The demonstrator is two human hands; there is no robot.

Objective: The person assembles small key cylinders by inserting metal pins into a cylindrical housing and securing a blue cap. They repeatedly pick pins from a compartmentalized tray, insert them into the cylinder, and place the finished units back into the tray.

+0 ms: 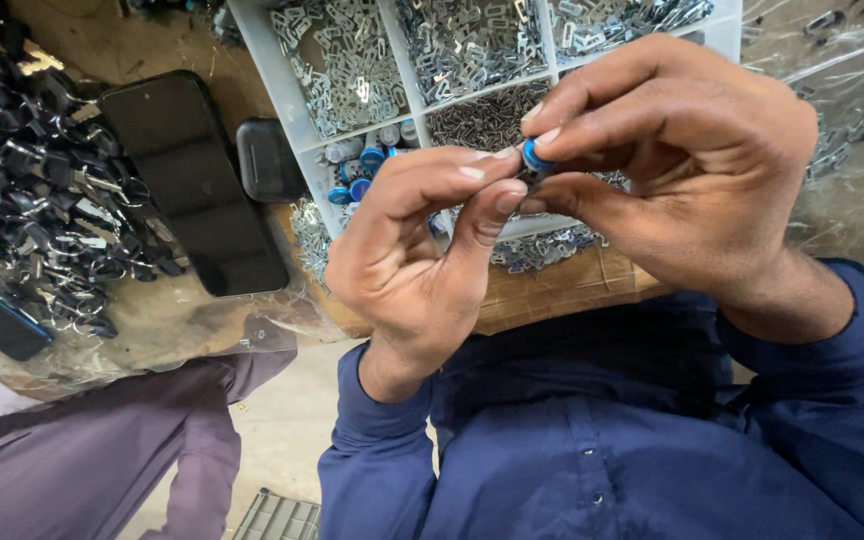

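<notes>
Both hands pinch one small blue-capped part above a divided parts tray

The left hand (417, 255) and right hand (677, 165) meet fingertip to fingertip, closed narrowly on the blue-capped part (535, 157), held above the white compartment tray (292, 100) of small metal pieces; more blue caps (360, 172) lie in one compartment, a dark phone (192, 180) and a heap of black keys (37, 190) sit well apart to the left

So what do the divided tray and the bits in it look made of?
Tray: white, slightly translucent walls, likely plastic. Small clips: bright silvery glint, probably stamped metal. Blue-ended piece pinched between the fingers of both hands: glossy blue cap, perhaps plastic; hard to tell.
</notes>
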